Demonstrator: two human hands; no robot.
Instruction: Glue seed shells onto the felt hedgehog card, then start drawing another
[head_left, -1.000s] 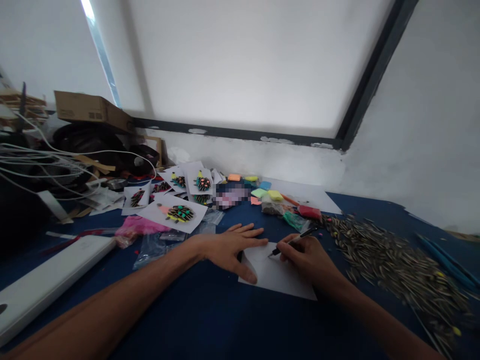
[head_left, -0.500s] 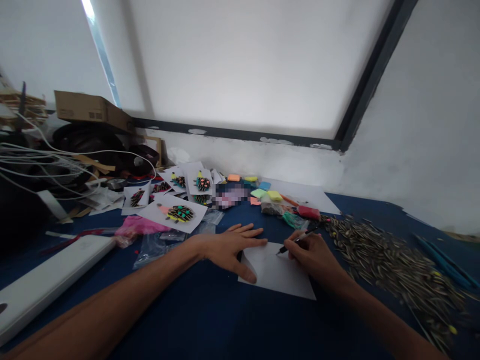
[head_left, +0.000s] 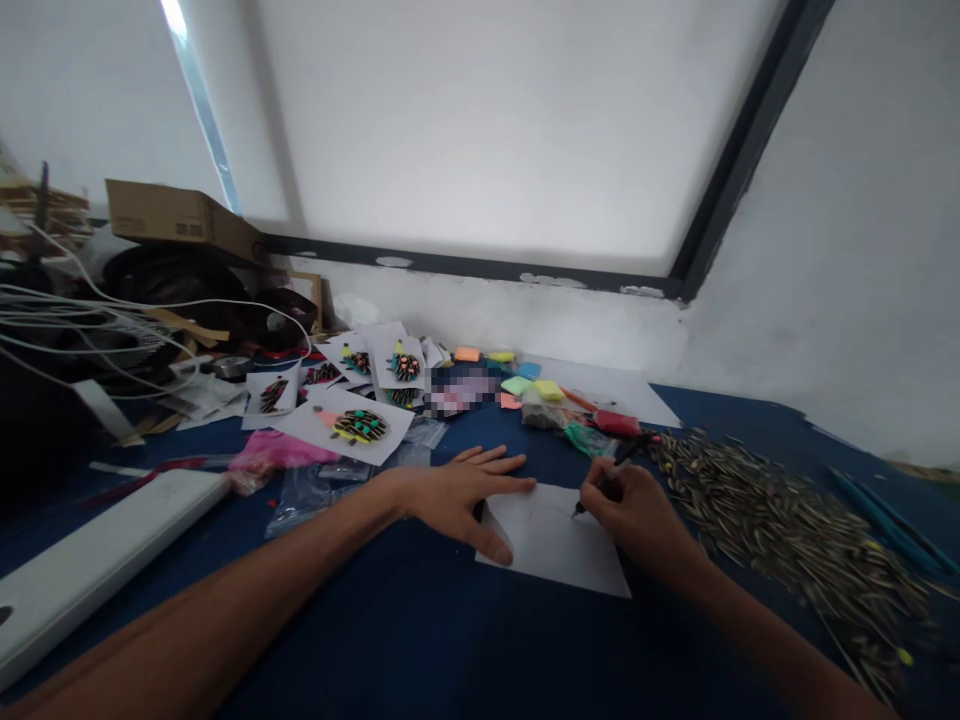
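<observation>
A white sheet of paper [head_left: 555,555] lies on the blue table [head_left: 420,630] in front of me. My left hand [head_left: 469,497] is spread flat with fingers apart, its thumb and index finger resting on the sheet's left side. In my right hand [head_left: 630,505] is a dark pen [head_left: 579,508], pinched between thumb and fingers, its tip at the paper's upper middle. Faint lines show on the sheet near the tip. Most of the pen is hidden by the fingers.
A heap of striped sunflower seeds [head_left: 795,540] spreads at the right. Behind lie coloured clay packets [head_left: 619,424]. Cards with seed-covered hedgehog figures [head_left: 360,427], plastic bags [head_left: 300,505] and a long white case [head_left: 112,570] lie left. Cables [head_left: 82,330] and a cardboard box [head_left: 184,215] stand farther back.
The pen tip has moved a little to the right across the paper, and the pen stands more upright in my right hand. My left hand stays in place.
</observation>
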